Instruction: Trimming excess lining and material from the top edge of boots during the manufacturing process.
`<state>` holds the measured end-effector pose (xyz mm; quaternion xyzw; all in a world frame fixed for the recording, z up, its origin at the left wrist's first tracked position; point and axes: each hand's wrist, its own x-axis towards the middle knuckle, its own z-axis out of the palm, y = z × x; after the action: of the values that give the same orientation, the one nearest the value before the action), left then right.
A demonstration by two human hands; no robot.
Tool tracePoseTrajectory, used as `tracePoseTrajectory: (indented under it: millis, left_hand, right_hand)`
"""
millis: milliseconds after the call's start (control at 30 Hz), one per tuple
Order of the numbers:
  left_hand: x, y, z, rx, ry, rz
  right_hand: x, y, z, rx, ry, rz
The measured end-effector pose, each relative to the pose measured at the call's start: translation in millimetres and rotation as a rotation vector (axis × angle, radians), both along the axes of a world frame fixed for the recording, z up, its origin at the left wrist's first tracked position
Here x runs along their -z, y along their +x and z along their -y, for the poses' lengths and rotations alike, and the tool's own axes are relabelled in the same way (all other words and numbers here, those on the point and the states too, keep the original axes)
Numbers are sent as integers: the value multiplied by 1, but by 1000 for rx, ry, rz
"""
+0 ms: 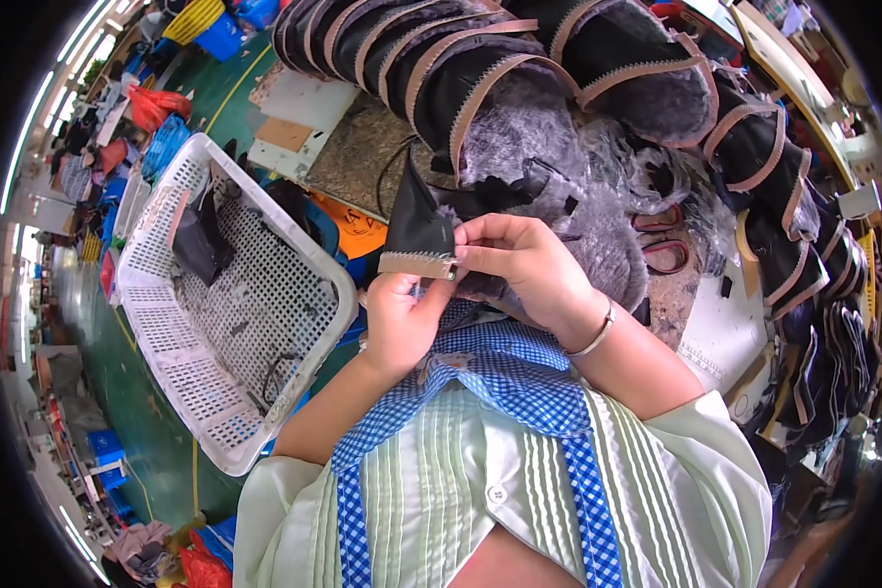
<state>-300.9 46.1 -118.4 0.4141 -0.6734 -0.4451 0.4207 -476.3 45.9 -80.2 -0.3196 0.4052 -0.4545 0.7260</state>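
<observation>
White perforated basket [255, 304] at my left; fur-lined uppers [446, 103] crowd ahead. My left hand [400, 318] and right hand [534, 274] pinch a black shoe piece [419, 230], tan zigzag-stitched edge nearest me, beyond my gingham apron [505, 377].

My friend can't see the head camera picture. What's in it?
A person's left hand and right hand hold a pointed black piece with a tan, zigzag-stitched edge. Beyond lie black, curved, fur-lined pieces with tan edging; at left is a white, perforated plastic basket.

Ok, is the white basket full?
Far from full: in the white basket a black piece lies toward the far end, and much of the perforated inside shows.
</observation>
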Motion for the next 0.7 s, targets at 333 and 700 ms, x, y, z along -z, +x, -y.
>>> tracePoseTrajectory:
  millis: [333, 700]
  left_hand:
    - [0, -14, 3, 13, 4, -220]
    - [40, -112, 48, -6, -447, -32]
  right_hand:
    - [17, -86, -28, 653, -493, -1633]
    - [47, -105, -18, 401, -103, -1654]
